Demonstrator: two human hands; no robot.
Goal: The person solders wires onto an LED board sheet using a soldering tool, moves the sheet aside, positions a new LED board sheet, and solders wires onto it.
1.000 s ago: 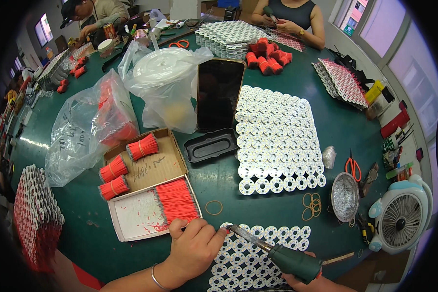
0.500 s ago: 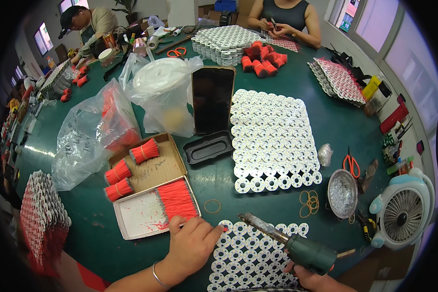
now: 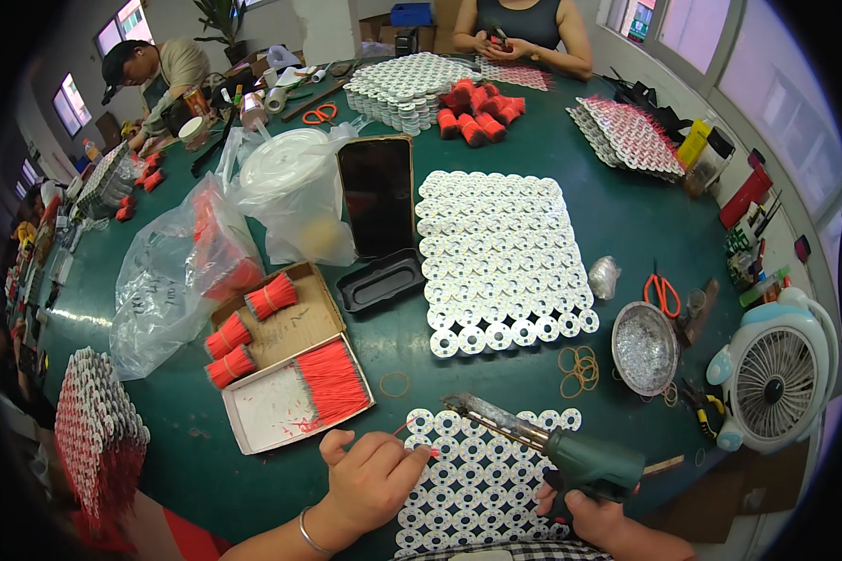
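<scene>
Pinching a thin red wire (image 3: 412, 432) between thumb and fingertips, the left hand (image 3: 372, 477) rested on the green table (image 3: 627, 215) at the left edge of a near sheet of white discs (image 3: 482, 477); its other fingers were curled and it held nothing else. The wire ran up and right from the fingertips, its far end lying over the top-left discs of that sheet. The right hand (image 3: 594, 514) was closed around the grip of a green soldering gun (image 3: 561, 449), whose scorched metal barrel pointed up and left, with its tip just above the top row of the sheet and near the wire's end; whether the tip touched a disc could not be told. A white tray (image 3: 271, 411) with a loose bundle of red wires (image 3: 332, 381) lay just left of the left hand. Behind the tray stood a cardboard box (image 3: 295, 318) holding three tied wire bundles (image 3: 229, 335). A second, larger sheet of discs (image 3: 500, 257) lay in the middle of the table, with a black tray (image 3: 381, 280) and a dark phone (image 3: 376, 194) to its left. Clear plastic bags (image 3: 178, 271) lay left of the phone. To the right of the gun were loose rubber bands (image 3: 580, 369), a metal bowl (image 3: 644, 348), orange-handled scissors (image 3: 662, 292) and a small fan (image 3: 775, 379). Two other people sat at the far side of the table, well apart from the work.
</scene>
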